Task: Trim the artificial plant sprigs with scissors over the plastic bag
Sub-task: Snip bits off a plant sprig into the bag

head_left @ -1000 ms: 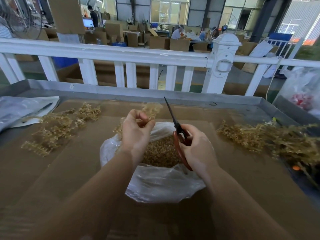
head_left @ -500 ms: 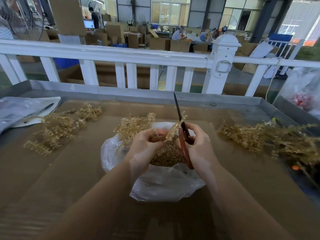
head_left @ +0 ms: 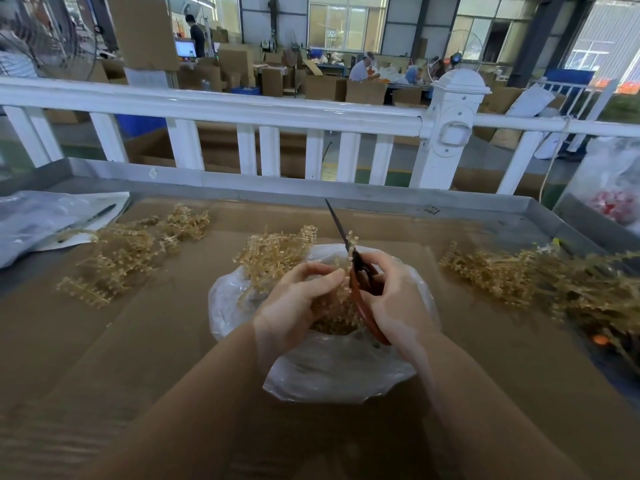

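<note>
Red-handled scissors [head_left: 360,282] gripped in my right hand [head_left: 398,299], blades closed on sprig [head_left: 277,258] pinched by left hand [head_left: 294,303] above plastic bag [head_left: 332,372]. Mid-trim; next, I judge: shift sprig, snip.

Left hand [head_left: 294,299] with sprig [head_left: 273,254], apparently nearer the scissors [head_left: 358,268] than before.

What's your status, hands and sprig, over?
Left hand grips sprig over plastic bag. Right hand holds scissors, blades at the sprig. Nothing in the way.
</note>
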Tool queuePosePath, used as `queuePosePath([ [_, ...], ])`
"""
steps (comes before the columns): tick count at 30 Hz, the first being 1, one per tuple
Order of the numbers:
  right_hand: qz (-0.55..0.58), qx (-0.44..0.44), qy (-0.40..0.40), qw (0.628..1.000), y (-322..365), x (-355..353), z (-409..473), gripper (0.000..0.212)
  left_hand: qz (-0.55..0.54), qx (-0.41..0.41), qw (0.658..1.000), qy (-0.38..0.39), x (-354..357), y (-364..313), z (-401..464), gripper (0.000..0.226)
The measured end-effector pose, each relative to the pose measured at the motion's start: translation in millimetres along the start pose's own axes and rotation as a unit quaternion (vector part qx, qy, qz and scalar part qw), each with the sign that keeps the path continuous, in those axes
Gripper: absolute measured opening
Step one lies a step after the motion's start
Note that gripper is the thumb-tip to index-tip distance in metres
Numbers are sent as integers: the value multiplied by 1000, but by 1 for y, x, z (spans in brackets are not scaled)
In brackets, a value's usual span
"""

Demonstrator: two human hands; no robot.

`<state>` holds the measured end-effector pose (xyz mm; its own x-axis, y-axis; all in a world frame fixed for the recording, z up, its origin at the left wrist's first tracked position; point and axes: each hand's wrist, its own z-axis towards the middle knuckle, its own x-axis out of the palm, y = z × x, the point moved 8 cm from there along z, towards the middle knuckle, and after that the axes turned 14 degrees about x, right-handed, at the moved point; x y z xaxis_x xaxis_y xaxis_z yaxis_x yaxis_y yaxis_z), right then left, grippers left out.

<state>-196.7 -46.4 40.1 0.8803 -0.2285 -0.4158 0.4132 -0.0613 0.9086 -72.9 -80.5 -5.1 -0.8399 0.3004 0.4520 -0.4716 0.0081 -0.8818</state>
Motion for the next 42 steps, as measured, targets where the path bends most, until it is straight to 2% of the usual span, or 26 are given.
queuePosePath([
  [2, 12, 20, 0, 1000, -6, -1, 4, 35, -26, 0, 1000, -17, -5, 0, -1, 52],
  [3, 18, 34, 2, 999, -9, -1, 6, 34, -29, 0, 999, -19, -6, 0, -2, 52],
  [6, 5, 43, -17, 999, -14, -4, 8, 30, -5, -7, 1000, -2, -7, 0, -3, 17],
  [8, 10, 42, -29, 999, -15, -6, 8, 26, 16, -10, 999, -26, -14, 4, -3, 4],
  [12, 36, 46, -39, 998, -19, -6, 8, 26, 68, 1, 994, -86, -30, 11, -1, 7],
  [16, 56, 42, -34, 997, -22, -6, 7, 23, 138, 38, 984, -107, -39, 14, -1, 2],
  [18, 32, 27, -39, 998, -22, -6, 5, 21, 139, 32, 981, -131, -44, 17, -2, 5],
  [21, -2, -4, -55, 998, -22, -7, 1, 24, 57, -3, 989, -140, -43, 24, -4, 21],
  [24, -42, -21, -53, 997, -24, -3, -2, 31, 77, 6, 989, -125, -40, 21, -4, 40],
  [33, -69, -26, -3, 997, -36, 8, -8, 35, 31, -1, 989, -143, -39, 21, -4, 28],
  [38, -81, -27, 27, 996, -35, 12, -12, 42, 53, -6, 985, -162, -40, 22, -5, 39],
  [42, -126, -25, 42, 991, -35, 15, -15, 48, 58, -1, 982, -179, -43, 23, -4, 39],
])
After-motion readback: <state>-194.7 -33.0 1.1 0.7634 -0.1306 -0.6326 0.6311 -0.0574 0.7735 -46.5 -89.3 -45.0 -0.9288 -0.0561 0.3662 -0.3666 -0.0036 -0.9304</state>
